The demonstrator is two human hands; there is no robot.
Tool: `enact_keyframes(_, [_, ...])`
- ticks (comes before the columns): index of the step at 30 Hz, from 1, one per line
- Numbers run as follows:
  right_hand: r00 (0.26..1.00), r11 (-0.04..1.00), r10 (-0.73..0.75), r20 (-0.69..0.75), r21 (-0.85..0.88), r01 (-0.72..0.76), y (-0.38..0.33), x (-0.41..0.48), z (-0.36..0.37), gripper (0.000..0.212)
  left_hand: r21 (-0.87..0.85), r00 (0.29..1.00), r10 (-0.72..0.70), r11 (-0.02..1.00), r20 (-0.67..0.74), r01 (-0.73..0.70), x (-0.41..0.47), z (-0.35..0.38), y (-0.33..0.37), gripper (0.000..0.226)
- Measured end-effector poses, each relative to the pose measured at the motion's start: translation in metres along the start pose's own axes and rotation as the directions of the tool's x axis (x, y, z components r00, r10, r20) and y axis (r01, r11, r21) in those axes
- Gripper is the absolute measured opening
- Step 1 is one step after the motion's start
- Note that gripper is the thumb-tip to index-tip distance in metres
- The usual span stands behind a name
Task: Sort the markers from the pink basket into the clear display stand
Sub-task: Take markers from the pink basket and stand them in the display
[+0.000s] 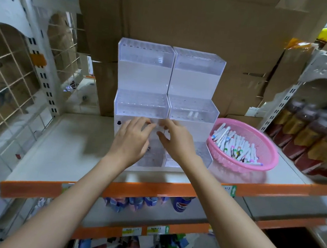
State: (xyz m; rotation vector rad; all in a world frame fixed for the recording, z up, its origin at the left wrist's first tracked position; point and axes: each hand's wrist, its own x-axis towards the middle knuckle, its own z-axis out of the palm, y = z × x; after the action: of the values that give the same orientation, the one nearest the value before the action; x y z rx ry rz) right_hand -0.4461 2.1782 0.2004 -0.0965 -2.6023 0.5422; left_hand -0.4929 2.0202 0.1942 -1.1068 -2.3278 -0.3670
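Observation:
The clear display stand (145, 77) has three stepped tiers and stands in the middle of the shelf. Two white markers (193, 114) sit in its middle tier on the right. The pink basket (267, 162), right of the stand, holds several white markers (235, 145) with coloured caps. My left hand (133, 138) reaches over the lowest tier with its fingers stretched forward. My right hand (177, 139) is beside it, thumb and fingers curved towards each other at the stand's centre. Blur hides whether either hand has a marker.
Cardboard boxes (190, 21) are stacked behind the stand. Bottles (315, 139) fill the shelf at the right. A wire grid panel (7, 77) stands at the left. The shelf has an orange front edge (151, 189), with packaged goods on the shelves below.

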Motion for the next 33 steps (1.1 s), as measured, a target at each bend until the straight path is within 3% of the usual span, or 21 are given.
enact_keyframes(8, [0.999, 0.976, 0.038, -0.016, -0.212, -0.041, 0.064, -0.030, -0.042, 0.034, 0.019, 0.984, 0.153, 0.988, 0.096, -0.155, 0.040, 0.024, 0.067, 0.051])
enact_keyframes(18, [0.980, 0.881, 0.199, -0.011, -0.437, -0.184, 0.149, -0.057, -0.100, 0.032, -0.094, 0.965, 0.235, 0.970, 0.113, -0.225, 0.094, 0.068, 0.154, 0.033])
enact_keyframes(23, [0.956, 0.857, 0.293, 0.023, -0.450, -0.252, 0.193, -0.061, -0.121, 0.034, -0.162, 0.955, 0.263, 0.957, 0.138, -0.240, 0.119, 0.089, 0.190, 0.026])
enact_keyframes(28, [0.944, 0.868, 0.321, 0.074, -0.421, -0.262, 0.225, -0.051, -0.127, 0.041, -0.165, 0.949, 0.137, 0.982, 0.285, -0.092, 0.138, 0.113, 0.205, 0.031])
enact_keyframes(33, [0.937, 0.882, 0.326, 0.128, -0.399, -0.252, 0.246, -0.036, -0.121, 0.041, -0.029, 0.943, 0.000, 1.000, 0.332, 0.010, 0.158, 0.131, 0.202, 0.032])
